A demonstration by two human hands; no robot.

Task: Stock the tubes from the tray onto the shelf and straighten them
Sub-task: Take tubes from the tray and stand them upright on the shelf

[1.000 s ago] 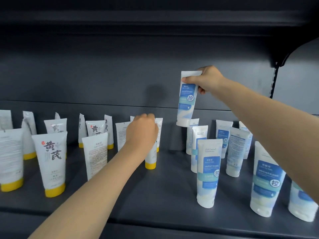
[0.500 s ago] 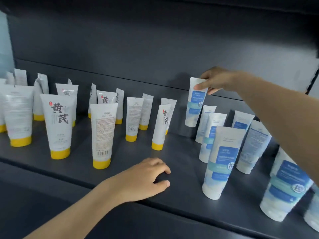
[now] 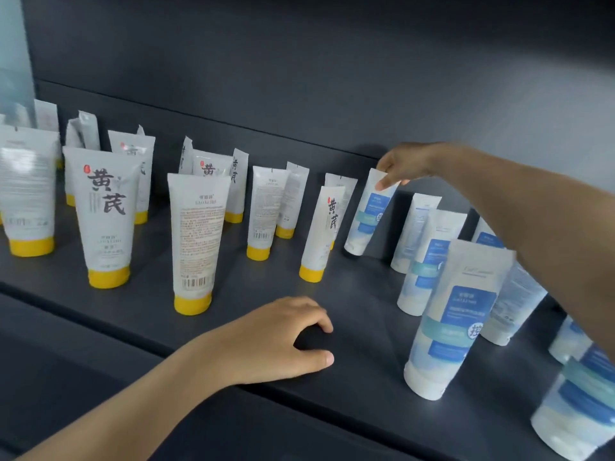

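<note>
My right hand [image 3: 404, 166] pinches the top seam of a white-and-blue tube [image 3: 367, 216] that stands cap-down and tilted at the back of the dark shelf [image 3: 352, 294]. Right of it stand several more blue-labelled tubes, the nearest one large [image 3: 456, 321]. On the left half stand several white tubes with yellow caps, such as one [image 3: 104, 217] with big black characters and one [image 3: 196, 241] showing its barcode side. My left hand [image 3: 279, 341] rests curled on the shelf's front edge and holds nothing. No tray is in view.
The shelf's dark back wall [image 3: 299, 94] rises right behind the tubes. A bare strip of shelf lies between the yellow-capped tubes and the blue ones. A lower dark ledge [image 3: 83, 377] runs under the front edge.
My right hand has lowered the blue tube from mid-air to the back of the shelf. My left hand left the yellow-capped tubes and came down to the front edge.
</note>
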